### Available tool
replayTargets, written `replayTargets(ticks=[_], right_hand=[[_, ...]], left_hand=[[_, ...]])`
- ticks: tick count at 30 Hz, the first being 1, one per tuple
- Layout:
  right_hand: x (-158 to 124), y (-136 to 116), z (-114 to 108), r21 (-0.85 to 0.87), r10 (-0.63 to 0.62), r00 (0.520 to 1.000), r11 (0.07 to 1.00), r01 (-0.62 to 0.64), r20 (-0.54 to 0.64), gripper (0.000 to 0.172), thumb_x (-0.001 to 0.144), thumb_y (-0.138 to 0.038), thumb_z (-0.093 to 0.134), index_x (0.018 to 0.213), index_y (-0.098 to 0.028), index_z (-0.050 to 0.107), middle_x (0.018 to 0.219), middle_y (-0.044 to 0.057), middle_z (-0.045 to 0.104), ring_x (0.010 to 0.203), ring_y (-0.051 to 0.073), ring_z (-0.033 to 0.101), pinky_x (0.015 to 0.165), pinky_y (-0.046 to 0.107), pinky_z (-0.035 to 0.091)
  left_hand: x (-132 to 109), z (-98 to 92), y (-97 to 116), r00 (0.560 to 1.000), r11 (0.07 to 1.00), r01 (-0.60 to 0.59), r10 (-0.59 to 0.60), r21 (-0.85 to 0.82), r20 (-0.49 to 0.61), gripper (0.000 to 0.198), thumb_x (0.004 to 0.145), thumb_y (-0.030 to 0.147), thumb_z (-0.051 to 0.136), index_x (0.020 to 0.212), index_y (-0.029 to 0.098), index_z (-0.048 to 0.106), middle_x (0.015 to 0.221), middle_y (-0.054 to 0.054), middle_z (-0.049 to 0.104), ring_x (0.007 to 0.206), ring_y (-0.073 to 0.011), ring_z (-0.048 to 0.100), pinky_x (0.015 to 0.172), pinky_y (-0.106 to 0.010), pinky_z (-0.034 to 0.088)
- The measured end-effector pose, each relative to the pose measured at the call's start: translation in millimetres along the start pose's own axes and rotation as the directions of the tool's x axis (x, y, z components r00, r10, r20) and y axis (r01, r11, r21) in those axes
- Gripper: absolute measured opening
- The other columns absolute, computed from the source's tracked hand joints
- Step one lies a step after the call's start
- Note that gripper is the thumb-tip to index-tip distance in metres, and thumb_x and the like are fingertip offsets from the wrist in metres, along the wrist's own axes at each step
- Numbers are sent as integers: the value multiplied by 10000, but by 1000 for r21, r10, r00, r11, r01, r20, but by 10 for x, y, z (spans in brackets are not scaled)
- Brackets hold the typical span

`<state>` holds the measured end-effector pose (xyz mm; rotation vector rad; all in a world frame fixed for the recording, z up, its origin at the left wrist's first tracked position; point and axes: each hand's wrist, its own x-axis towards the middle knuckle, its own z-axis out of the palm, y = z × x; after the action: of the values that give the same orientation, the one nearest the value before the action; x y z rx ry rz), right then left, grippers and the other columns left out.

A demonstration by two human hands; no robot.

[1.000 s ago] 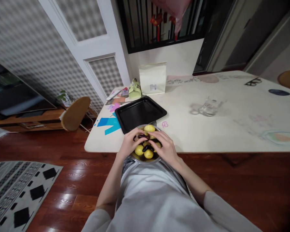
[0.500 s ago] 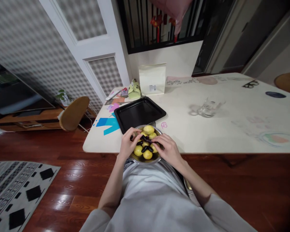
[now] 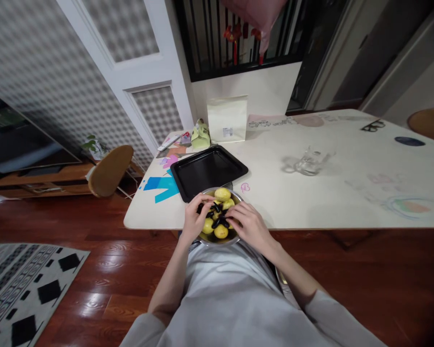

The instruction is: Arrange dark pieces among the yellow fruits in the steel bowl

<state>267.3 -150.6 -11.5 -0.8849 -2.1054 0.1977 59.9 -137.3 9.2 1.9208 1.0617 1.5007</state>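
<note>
A metal bowl [image 3: 210, 241] sits close to my body at the table's front edge, holding several lemons [image 3: 222, 194] with long dark grapes [image 3: 217, 222] lying among them. From the left, my left hand [image 3: 195, 217] reaches over the rim, thumb and forefinger pinched at a dark grape [image 3: 216, 207]. My right hand [image 3: 251, 224] comes in from the other side, its bent fingertips closed at another dark grape near the bowl's middle. Fingers partly cover the fruit, so the exact grip is hard to see.
A black baking tray [image 3: 210, 171] lies just behind the bowl. Beyond it stand a cream paper bag [image 3: 227, 119] and a light green packet [image 3: 200, 135]. A clear glass vessel [image 3: 308, 163] is to the right on the white table [image 3: 292, 207]; glasses [image 3: 373, 126] lie farther off.
My fingers have shifted slightly over the bowl, the left hand a little to the right. A long dark grape between my hands has moved, and the dark pieces lie differently on the lemons.
</note>
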Motion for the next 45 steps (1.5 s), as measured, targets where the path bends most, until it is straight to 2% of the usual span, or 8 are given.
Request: replayTargets(ticks=[6,18,24,28,32,36,40,45], right_hand=[[112,-248,34,99,-20,986,994,37,-166,147,1012,-178,586,1080,-213,711,983,73,751,916,227,666,841,403,576],[176,-387,322,52,-91,967,993,106,-238,160,986,-155,591,1072,-221,709,945,66,735,893,228,679,821,392,591],[174,-368,242,102,-77,953,988,111,-294,165,970,-123,613,1091,-204,691,964,71,749,904,217,687,816,378,588],[139,-267,179,129,-1,960,991,39,-279,189,978,-137,609,1129,-219,688,993,70,750,913,219,687,824,392,588],[104,-169,135,124,53,962,992,-20,-269,197,987,-159,592,1138,-235,694,985,61,753,910,227,696,813,397,590],[90,-122,110,115,75,964,992,-47,-255,183,988,-159,580,1106,-232,699,982,58,761,912,233,703,815,396,591],[73,-96,108,120,105,972,989,-81,-211,175,983,-150,573,1081,-230,695,987,57,765,912,235,705,825,400,591],[58,-65,98,113,129,971,988,-108,-201,170,979,-150,577,1078,-230,690,987,60,763,915,239,700,815,400,592]], left_hand=[[-59,132,8,994,992,66,-75,-111,-76,366,1076,457,444,1029,184,683,895,-41,621,707,-129,566,631,-239,438],[-110,190,100,995,989,81,-89,-127,-55,395,1092,450,379,1074,190,675,974,-61,654,846,-171,596,814,-292,474],[-119,112,51,997,968,81,-76,-236,30,278,1016,308,427,1177,201,628,991,-49,634,819,-176,538,788,-299,458],[-80,2,-10,998,975,60,-64,-212,-13,319,905,177,454,1197,203,580,1035,-57,633,907,-192,570,830,-312,472],[-34,-113,-29,996,987,63,-71,-147,-54,306,924,166,492,1221,208,550,1136,-78,613,1062,-207,597,915,-332,490],[-32,-213,-16,990,980,137,-131,-144,51,362,976,243,561,1318,231,443,1254,-102,562,1165,-209,622,1022,-373,510],[-61,-284,22,960,973,226,-216,-37,179,319,959,240,617,1236,230,460,1194,-81,547,1132,-208,679,969,-372,577],[-65,-306,88,944,971,117,-174,208,279,206,910,163,653,1100,209,586,1049,-63,656,1006,-206,688,915,-365,583]])
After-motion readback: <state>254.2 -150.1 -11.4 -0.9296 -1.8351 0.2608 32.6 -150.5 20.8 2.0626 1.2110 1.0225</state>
